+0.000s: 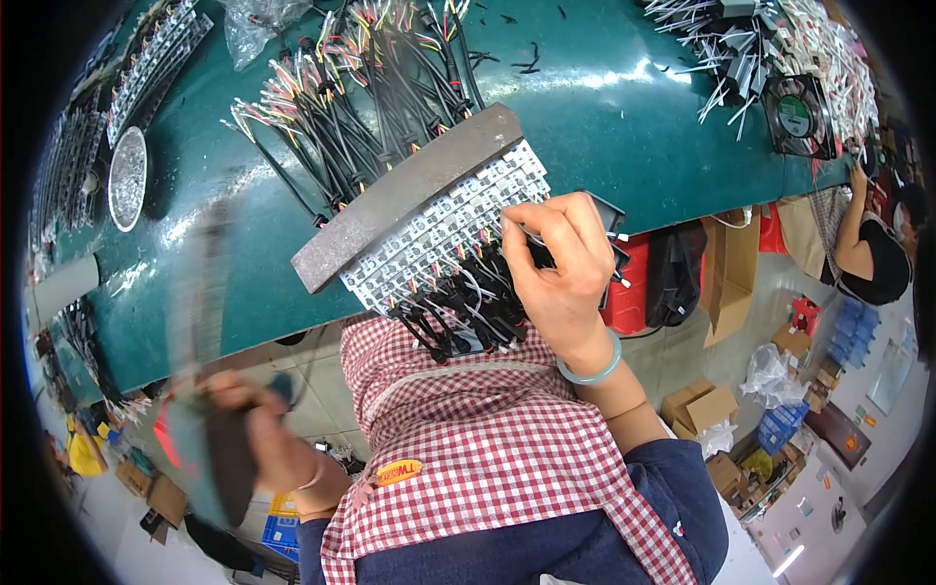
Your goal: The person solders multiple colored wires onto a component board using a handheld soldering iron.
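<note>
My right hand (564, 258) is closed in a pinch over the right end of a row of white circuit boards (444, 229), with what looks like a thin wire between thumb and forefinger. A heavy grey metal bar (409, 195) lies slantwise across the boards. Short coloured wires and small black housings (478, 297) hang at the boards' near edge. Away to the left, my left hand (268, 439) is smeared by motion, its fingers wrapped round a dark tool (224, 458). A long grey blur rises above it; the tool's kind cannot be made out.
Black cables (370, 107) with stripped coloured ends fan out beyond the bar. A round grey dish (128, 180) and stacked board strips (156, 73) are at the left of the green table (595, 107). At far right are a fan (799, 117), white wires and another person (873, 244).
</note>
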Demonstrator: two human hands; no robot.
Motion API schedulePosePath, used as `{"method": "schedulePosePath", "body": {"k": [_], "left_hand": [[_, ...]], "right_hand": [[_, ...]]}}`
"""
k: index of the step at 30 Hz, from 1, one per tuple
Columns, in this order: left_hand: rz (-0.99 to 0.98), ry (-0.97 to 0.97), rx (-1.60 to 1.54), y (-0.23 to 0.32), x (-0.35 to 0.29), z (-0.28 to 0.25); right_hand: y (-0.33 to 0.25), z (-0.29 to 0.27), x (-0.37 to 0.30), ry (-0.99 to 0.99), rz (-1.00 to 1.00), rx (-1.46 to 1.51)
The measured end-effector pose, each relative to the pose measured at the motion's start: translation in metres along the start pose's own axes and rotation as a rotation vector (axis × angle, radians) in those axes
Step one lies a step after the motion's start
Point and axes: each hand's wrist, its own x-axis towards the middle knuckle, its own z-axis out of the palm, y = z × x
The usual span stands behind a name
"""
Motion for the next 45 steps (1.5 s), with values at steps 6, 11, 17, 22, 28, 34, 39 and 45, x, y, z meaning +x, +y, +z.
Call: {"method": "schedulePosePath", "body": {"k": [6, 11, 17, 22, 28, 34, 39, 45], "left_hand": [[0.268, 0.355, 0.19, 0.022, 0.096, -0.019], [-0.344, 0.142, -0.513, -0.015, 0.113, -0.065], [-0.253, 0.143, -0.465, -0.02, 0.094, -0.042], [-0.179, 0.159, -0.337, -0.029, 0.092, -0.029], [-0.15, 0.222, -0.259, -0.022, 0.082, -0.025], [-0.142, 0.242, -0.244, -0.022, 0.073, -0.029], [-0.145, 0.239, -0.27, -0.019, 0.064, -0.029], [-0.201, 0.181, -0.33, -0.009, 0.051, -0.004]], "right_hand": [[-0.004, -0.024, 0.007, -0.133, -0.037, -0.041], [-0.01, -0.068, 0.015, -0.324, 0.007, -0.232], [0.021, -0.086, 0.044, -0.342, 0.043, -0.133], [0.097, -0.053, 0.122, -0.081, -0.191, -0.352], [0.165, -0.001, 0.198, -0.099, -0.656, -0.748], [0.17, 0.0, 0.216, -0.224, -0.725, -0.775], [0.123, -0.004, 0.201, -0.164, -0.527, -0.228], [0.037, -0.011, 0.148, -0.14, -0.41, 0.171]]}}
